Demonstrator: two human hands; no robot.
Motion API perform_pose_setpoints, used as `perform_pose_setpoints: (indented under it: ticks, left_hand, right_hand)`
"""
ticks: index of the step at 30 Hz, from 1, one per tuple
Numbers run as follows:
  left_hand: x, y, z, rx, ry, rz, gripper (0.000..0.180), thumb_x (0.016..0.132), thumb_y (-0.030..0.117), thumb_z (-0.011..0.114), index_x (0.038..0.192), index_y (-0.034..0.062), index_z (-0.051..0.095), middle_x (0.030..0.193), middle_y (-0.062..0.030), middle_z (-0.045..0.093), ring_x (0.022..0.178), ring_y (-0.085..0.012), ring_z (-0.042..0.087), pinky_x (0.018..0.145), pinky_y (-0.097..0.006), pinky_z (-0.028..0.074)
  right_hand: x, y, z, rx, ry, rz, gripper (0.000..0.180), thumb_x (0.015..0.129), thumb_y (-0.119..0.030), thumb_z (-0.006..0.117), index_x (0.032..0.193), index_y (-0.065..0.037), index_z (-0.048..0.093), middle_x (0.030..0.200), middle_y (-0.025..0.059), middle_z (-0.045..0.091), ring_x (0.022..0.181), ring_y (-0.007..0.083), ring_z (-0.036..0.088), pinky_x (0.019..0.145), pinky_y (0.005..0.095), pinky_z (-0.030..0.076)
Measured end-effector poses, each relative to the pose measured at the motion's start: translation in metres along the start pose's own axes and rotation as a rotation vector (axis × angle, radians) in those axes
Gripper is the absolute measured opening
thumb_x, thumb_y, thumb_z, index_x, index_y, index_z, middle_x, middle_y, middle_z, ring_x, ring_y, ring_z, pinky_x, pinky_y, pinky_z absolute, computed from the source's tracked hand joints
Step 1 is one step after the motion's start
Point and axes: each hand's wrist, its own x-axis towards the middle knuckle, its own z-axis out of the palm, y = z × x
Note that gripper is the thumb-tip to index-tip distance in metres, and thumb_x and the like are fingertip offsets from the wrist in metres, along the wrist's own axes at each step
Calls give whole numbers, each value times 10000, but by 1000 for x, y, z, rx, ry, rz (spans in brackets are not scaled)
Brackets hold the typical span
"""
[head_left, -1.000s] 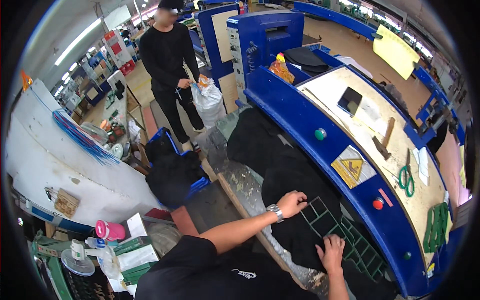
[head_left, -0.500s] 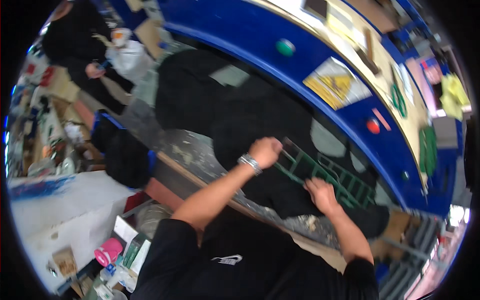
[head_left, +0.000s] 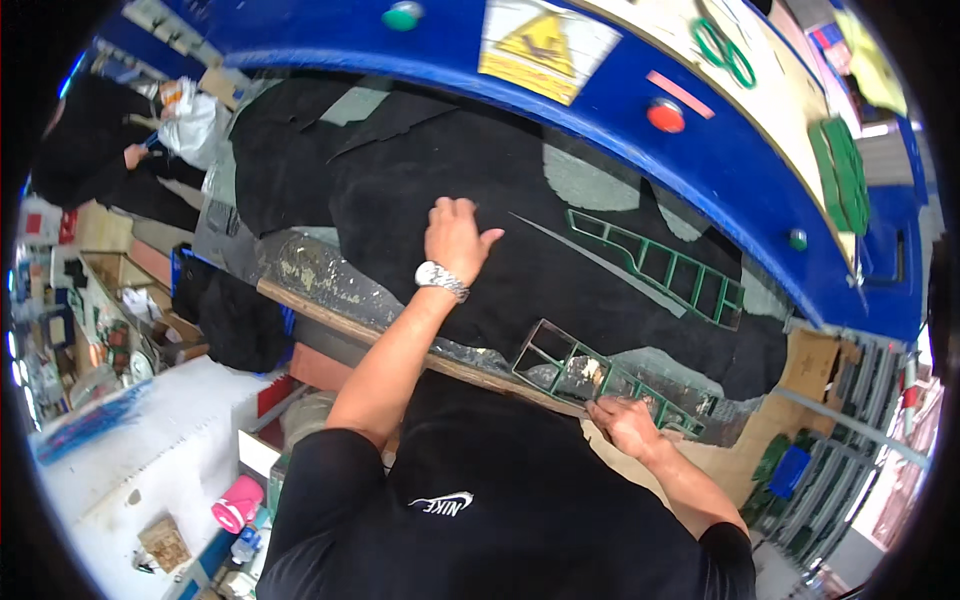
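Note:
A large black sheet (head_left: pixel 400 170), probably leather, covers much of the worn grey bed (head_left: pixel 325 275). My left hand (head_left: pixel 458 240) lies palm down on it with the fingers stretched and thumb out; a metal watch is on that wrist. At the bed's near edge, my right hand (head_left: pixel 625 425) is closed on the lower side of a green-edged cutting die (head_left: pixel 577 347), a long frame with crossbars. A second green cutting die (head_left: pixel 672 268) rests on the sheet farther off, untouched. Between the two dies, a narrow slit (head_left: pixel 605 265) in the sheet shows grey.
A blue machine beam (head_left: pixel 330 45) arcs across the far side, with a red button (head_left: pixel 665 116) and green buttons. Scissors (head_left: pixel 722 52) lie on the shelf above. A wooden strip (head_left: pixel 340 315) edges the bed. Another person (head_left: pixel 90 150) is at far left; several dies stand at right.
My left hand has left the dies and now lies flat on the sheet. My right hand has brought one die toward the near edge, apart from the other. The view has shifted.

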Motion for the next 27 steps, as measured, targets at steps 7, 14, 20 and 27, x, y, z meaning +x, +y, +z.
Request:
perform_pose_setpoints:
  ticks: [7,14,20,27]
  left_hand:
    - [5,1,9,142,-84,-86,333,741,267,853,943,55,695,1009,-153,626,970,-370,554,862,-446,458]
    - [-5,74,-36,-353,-351,-222,353,793,124,827,1063,19,625,942,-58,686,904,-150,634,785,-303,514]
    - [-37,169,-118,-719,-548,-252,291,863,30,761,1128,-30,659,942,-17,708,839,-43,617,735,-212,509]
    - [-62,105,-215,-646,-42,-323,144,916,73,722,811,19,639,714,106,526,644,13,441,543,-195,347]
  right_hand:
    - [-14,32,29,112,8,-80,511,654,-167,749,1132,-58,605,980,63,602,1011,251,627,831,391,532]
    - [-1,60,-1,245,-119,-72,202,849,-169,630,1019,-60,628,979,93,620,1014,284,634,799,419,544]
    - [70,81,-88,615,674,18,797,724,-275,854,1406,-60,501,1381,191,517,1276,383,497,1056,437,436]
    - [120,109,-74,953,-188,-170,233,885,-215,747,865,14,709,753,87,715,697,161,667,677,324,520]
